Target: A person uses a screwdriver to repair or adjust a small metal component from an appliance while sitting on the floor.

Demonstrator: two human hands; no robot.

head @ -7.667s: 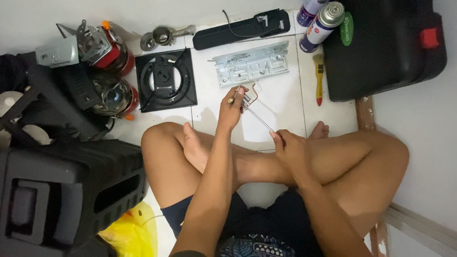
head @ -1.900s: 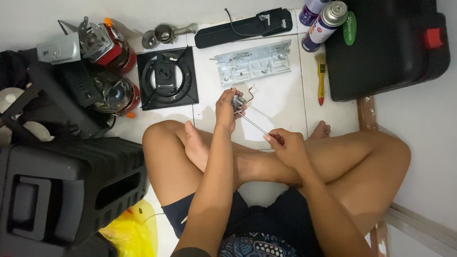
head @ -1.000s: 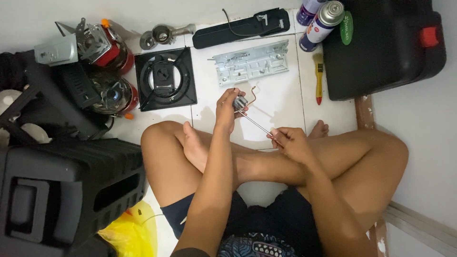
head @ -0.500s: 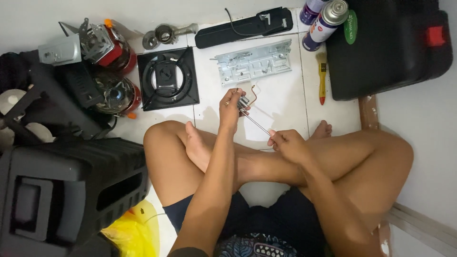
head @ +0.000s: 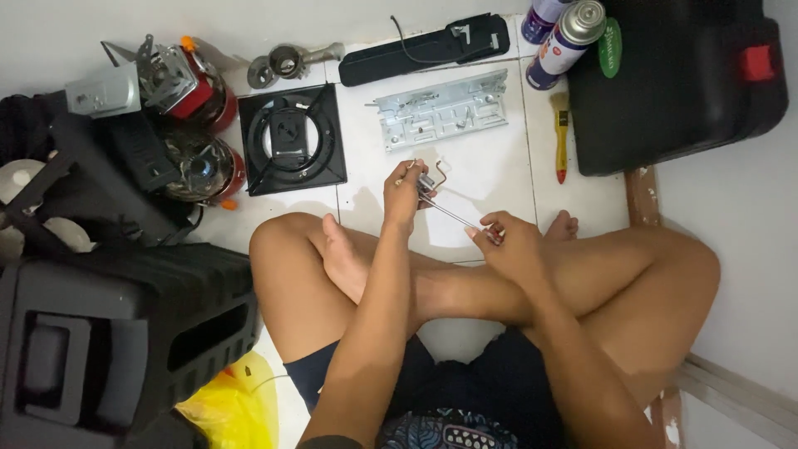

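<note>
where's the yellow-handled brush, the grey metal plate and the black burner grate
yellow-handled brush [head: 562, 148], head view, on its handle
grey metal plate [head: 443, 111], head view, on its flat middle
black burner grate [head: 291, 139], head view, on the central part

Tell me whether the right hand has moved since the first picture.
Yes, slightly. The right hand on the thin tool now sits a little higher in view, nearer the grey metal plate and the left hand.

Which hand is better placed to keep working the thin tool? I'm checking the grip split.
Right: the right hand grips the thin tool by its near end, while the left hand steadies the small wired part.
</note>
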